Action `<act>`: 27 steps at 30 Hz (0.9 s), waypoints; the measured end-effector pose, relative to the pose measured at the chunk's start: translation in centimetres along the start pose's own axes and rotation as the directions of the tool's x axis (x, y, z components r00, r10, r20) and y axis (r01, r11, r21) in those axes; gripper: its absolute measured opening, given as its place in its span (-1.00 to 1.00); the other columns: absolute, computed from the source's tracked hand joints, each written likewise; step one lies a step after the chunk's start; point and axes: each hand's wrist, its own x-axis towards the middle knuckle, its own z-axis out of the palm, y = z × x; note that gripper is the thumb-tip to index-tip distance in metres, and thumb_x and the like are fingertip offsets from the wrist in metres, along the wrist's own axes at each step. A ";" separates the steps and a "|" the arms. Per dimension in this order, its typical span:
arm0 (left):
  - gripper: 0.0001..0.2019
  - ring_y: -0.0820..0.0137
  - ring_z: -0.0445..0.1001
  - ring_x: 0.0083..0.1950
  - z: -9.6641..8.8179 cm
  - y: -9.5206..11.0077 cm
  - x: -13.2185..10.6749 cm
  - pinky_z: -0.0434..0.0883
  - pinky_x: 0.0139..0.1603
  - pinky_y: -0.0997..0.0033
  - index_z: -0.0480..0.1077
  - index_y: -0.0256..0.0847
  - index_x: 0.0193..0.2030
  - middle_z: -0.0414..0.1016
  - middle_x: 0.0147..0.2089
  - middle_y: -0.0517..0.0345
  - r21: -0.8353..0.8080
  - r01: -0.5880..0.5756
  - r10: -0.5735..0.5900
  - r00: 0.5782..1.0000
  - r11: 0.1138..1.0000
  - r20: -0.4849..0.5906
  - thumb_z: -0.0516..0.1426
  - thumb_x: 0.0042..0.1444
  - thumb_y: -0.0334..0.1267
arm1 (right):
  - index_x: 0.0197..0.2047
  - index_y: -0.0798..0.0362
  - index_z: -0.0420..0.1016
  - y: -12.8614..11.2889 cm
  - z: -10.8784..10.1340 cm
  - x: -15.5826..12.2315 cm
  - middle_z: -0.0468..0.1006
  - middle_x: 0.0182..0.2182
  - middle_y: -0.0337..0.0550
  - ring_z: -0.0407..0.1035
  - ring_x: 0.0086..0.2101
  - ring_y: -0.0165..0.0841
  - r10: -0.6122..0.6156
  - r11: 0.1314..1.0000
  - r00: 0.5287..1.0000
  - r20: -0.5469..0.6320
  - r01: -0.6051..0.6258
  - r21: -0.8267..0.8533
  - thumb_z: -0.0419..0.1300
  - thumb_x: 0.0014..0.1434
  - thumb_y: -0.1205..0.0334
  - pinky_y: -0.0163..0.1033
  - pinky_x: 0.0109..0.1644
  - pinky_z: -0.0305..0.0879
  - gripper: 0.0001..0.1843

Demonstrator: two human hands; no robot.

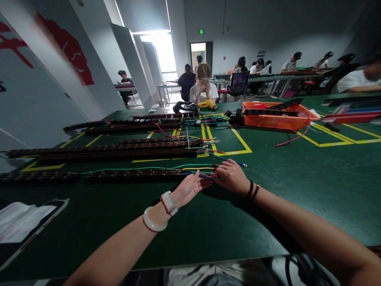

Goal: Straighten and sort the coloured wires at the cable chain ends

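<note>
1. Fingers (220, 170) of the right hand (232, 176) are pinched around the ends of thin green, yellow and blue insulated wires (190, 165); how many they grip, I cannot tell.
2. Over to the left hand (187, 190): palm up, fingers stretched out, thumb raised beside the blue strands. Pressing or merely propping them? Can't call it from here.
3. Those wires leave the right end of a long black-sleeved cable harness (119, 175), laid out at the near left on the smooth green table (297, 190).
4. Here's the first danger: that pinch looks slight, so a loosened fingertip could let one strand spring away.
5. Second: a hard tug rightward could drag the harness or strain the wires at the sleeve's end, as nothing visible clamps it down.
6. And watch just beyond the right hand! A blue wire with a metal ring end (243, 164) pokes out there, and farther back lie more black harnesses (104, 154); with colours so alike, a wrong strand could get gathered in.
</note>
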 end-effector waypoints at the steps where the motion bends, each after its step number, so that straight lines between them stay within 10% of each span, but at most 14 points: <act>1: -0.73 0.25 0.51 -0.09 0.1 0.0 -0.1 0.29 0.13 0.14 0.39 -0.43 -0.21 0.51 -0.15 -0.23 0.016 0.008 -0.008 1.000 1.000 -0.012 0.01 0.23 -0.22 | -0.55 0.07 0.33 0.0 0.1 0.1 0.45 -0.57 -0.21 0.22 -0.47 -0.41 0.054 0.998 0.998 0.007 -0.054 0.008 0.06 0.22 0.16 -0.24 -0.27 -0.04 -0.68; 8: -0.73 0.21 0.54 -0.18 0.2 0.2 -0.4 0.38 -0.02 0.18 0.36 -0.41 -0.24 0.54 -0.23 -0.25 0.108 0.053 -0.051 0.999 0.993 -0.019 -0.01 0.23 -0.20 | -0.61 0.05 0.32 0.3 1.5 0.2 0.44 -0.62 -0.25 0.22 -0.49 -0.40 0.248 0.968 0.963 0.110 -0.250 0.003 0.11 0.18 0.15 -0.25 -0.29 -0.07 -0.65; 27: -0.72 0.24 0.54 -0.24 -0.7 0.3 -0.2 0.41 -0.11 0.21 0.35 -0.34 -0.28 0.55 -0.31 -0.14 0.150 0.039 -0.036 0.999 0.988 -0.024 -0.02 0.23 -0.14 | -0.57 0.05 0.44 0.9 2.4 -0.3 0.51 -0.57 -0.17 0.25 -0.45 -0.36 0.238 0.970 0.950 0.202 -0.221 -0.106 0.06 0.22 0.02 -0.21 -0.25 -0.08 -0.58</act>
